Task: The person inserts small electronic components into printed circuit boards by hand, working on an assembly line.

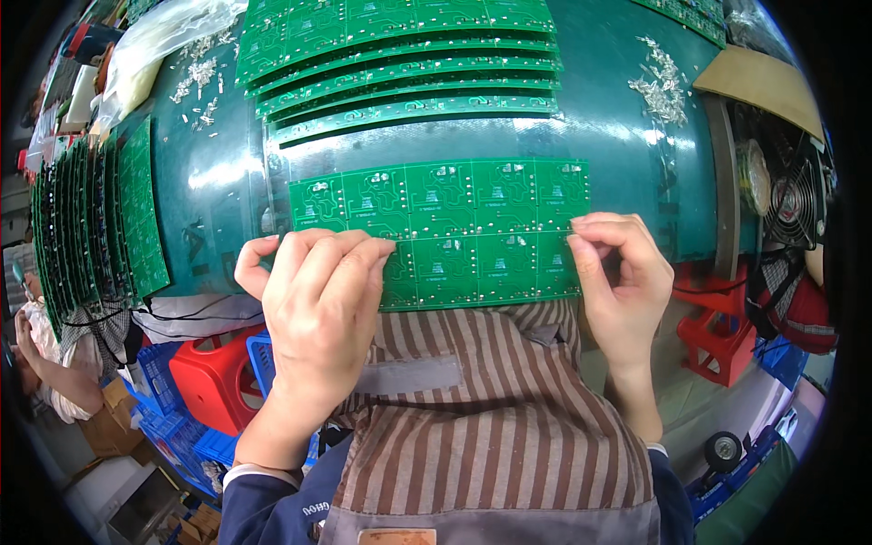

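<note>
Right hand (627,272) pinches the green circuit-board panel (500,227) at its right edge, before the stacked panels (400,32). Left hand (322,295) curled over it, grip unclear. I'd support it evenly, unflexed.

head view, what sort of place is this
Probably an electronics assembly workshop: a green circuit-board panel is in front of the person, a stack of similar boards sits beyond it, and small loose pieces are scattered on the green work surface.
</note>
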Demonstrator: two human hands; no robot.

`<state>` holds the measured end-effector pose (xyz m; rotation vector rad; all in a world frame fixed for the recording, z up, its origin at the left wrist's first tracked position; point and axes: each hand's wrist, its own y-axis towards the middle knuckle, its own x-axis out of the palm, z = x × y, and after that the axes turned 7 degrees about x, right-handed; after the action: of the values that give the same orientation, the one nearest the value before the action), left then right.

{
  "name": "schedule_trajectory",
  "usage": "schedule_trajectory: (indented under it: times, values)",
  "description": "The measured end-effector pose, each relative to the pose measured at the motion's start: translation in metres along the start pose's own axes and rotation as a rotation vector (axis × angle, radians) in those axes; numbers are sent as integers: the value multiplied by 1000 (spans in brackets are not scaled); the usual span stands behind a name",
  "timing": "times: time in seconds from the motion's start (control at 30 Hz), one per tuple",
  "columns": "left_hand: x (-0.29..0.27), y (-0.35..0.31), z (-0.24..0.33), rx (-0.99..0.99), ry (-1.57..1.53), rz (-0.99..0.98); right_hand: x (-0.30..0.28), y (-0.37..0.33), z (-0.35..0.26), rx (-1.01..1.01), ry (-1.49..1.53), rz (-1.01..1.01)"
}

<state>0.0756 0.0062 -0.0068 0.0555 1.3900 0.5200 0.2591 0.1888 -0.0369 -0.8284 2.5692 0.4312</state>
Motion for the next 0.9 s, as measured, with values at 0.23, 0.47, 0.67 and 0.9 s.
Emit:
schedule_trajectory:
  times: [0.23,0.47,0.67,0.9]
  values:
    - [-12,10,6,30,50,-84,-1,2,-1,16,-12,0]
    - [-20,21,11,90,99,-208,-1,3,2,32,30,2]
    - [-20,23,5,158,84,-221,-5,2,2,97,72,-3]
    - [-15,15,2,60,-7,-160,-10,6,3,65,8,-75]
